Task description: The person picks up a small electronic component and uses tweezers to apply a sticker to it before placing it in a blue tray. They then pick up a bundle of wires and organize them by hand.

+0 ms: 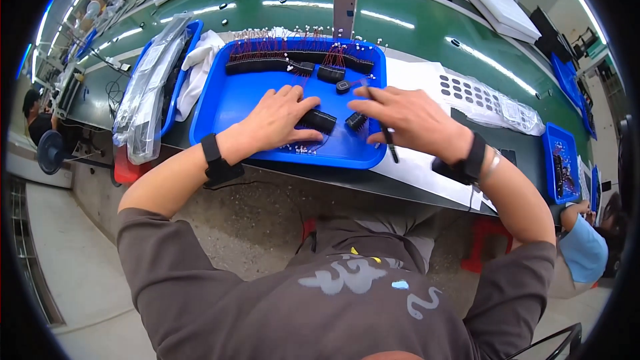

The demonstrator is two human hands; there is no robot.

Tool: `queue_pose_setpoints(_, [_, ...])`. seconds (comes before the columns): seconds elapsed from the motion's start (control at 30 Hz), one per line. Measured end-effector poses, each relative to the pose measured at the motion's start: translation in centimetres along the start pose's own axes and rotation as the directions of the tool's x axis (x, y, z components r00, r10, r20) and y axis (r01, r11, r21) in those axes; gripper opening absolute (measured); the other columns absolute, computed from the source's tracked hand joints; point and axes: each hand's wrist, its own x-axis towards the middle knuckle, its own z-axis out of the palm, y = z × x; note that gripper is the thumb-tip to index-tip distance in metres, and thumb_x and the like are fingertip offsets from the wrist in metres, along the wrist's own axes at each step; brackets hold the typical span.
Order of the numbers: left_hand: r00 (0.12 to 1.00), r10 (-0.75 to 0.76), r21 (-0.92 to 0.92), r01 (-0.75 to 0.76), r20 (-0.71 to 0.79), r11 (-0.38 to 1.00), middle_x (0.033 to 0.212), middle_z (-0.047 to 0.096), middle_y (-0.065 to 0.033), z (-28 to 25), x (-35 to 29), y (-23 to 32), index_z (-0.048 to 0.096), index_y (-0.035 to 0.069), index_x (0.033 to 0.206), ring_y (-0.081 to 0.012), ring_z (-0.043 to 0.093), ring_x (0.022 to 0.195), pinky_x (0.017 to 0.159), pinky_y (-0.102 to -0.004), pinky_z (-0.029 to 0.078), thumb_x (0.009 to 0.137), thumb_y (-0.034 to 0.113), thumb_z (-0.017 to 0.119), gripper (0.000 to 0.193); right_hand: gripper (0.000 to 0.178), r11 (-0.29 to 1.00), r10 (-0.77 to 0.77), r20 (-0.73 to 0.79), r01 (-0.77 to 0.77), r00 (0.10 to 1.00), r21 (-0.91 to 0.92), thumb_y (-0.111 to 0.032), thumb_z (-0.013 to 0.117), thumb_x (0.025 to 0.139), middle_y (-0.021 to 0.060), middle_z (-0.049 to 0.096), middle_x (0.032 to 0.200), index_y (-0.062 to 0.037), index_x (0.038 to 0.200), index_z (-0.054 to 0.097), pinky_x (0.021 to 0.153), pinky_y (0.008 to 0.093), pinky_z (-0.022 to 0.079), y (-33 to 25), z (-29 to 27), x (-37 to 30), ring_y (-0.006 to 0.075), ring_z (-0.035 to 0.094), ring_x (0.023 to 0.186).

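Note:
A blue tray holds long rows of small black parts with thin red wires and white ends standing up along its far side. Inside it, the fingers and thumb of my left hand close round a short row of black parts. My right hand is over the tray's right side, gripping a slim black pen-like tool that points down past the rim. A small black block lies between the hands, and a single square black part sits farther back.
Left of the tray stands another blue tray with clear plastic bags. White sheets with dark squares lie to the right, then a small blue tray near a co-worker's blue sleeve. A metal post rises behind.

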Motion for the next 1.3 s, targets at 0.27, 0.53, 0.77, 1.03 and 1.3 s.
queue_pose_setpoints(0.27, [0.976, 0.218, 0.095, -0.215, -0.021, 0.972, 0.099, 0.053, -0.0103, 1.8, 0.7, -1.3, 0.054, 0.015, 0.131, -0.0276, 0.058, 0.089, 0.076, -0.0404, 0.049, 0.088, 0.052, 0.064, 0.058, 0.030, 1.000, 0.000, 0.187, 0.004, 0.982, -0.021, -0.023, 0.073, 0.081, 0.0108, 0.055, 0.091, -0.0095, 0.100, 0.053, 0.063, 0.0406, 0.052, 0.0, 3.0, 1.3, 0.0288, 0.063, 0.078])
queue_pose_setpoints(0.53, [0.949, 0.310, -0.107, -0.304, 0.051, 0.947, 0.089, 0.058, -0.0095, 1.3, 3.0, -1.1, 0.055, 0.017, 0.133, -0.0248, 0.063, 0.081, 0.062, -0.0359, 0.051, 0.091, 0.041, 0.065, 0.049, 0.015, 0.997, 0.058, 0.206, -0.066, 0.977, 0.034, -0.009, 0.066, 0.080, 0.0126, 0.060, 0.076, -0.0052, 0.091, 0.056, 0.064, 0.0415, 0.053, -0.9, 5.1, 1.1, 0.0311, 0.066, 0.075])
queue_pose_setpoints(0.77, [0.910, -0.152, -0.748, 0.405, 0.386, 0.526, 0.081, 0.063, -0.0042, -0.7, 4.2, -2.4, 0.054, 0.012, 0.136, -0.0133, 0.061, 0.060, 0.046, -0.0239, 0.045, 0.097, 0.032, 0.062, 0.045, 0.015, 0.853, 0.182, 0.032, -0.174, 0.983, 0.491, -0.012, 0.068, 0.084, 0.0137, 0.068, 0.085, -0.0045, 0.096, 0.062, 0.070, 0.0421, 0.052, 2.8, 2.6, 1.2, 0.0338, 0.067, 0.081])
queue_pose_setpoints(1.03, [0.759, -0.284, -0.809, 0.568, 0.586, -0.152, 0.074, 0.058, -0.0007, -3.7, 8.2, 1.9, 0.061, 0.011, 0.103, -0.0099, 0.055, 0.049, 0.034, -0.0221, 0.038, 0.096, 0.045, 0.060, 0.034, 0.023, 0.745, 0.439, -0.129, -0.280, 0.889, 0.606, -0.023, 0.073, 0.087, 0.0139, 0.070, 0.089, -0.0077, 0.102, 0.065, 0.074, 0.0394, 0.052, 4.2, 0.7, -2.2, 0.0316, 0.068, 0.081])
queue_pose_setpoints(1.3, [0.934, 0.069, -0.936, 0.350, 0.352, 0.038, 0.068, 0.053, 0.0012, -6.2, 30.4, 18.9, 0.057, 0.013, 0.087, -0.0089, 0.051, 0.046, 0.034, -0.0225, 0.036, 0.093, 0.050, 0.064, 0.038, 0.022, 0.600, 0.800, -0.346, -0.650, 0.490, 0.467, -0.026, 0.071, 0.088, 0.0127, 0.068, 0.084, -0.0062, 0.097, 0.067, 0.070, 0.0347, 0.049, 6.4, -10.5, -21.8, 0.0243, 0.065, 0.076])
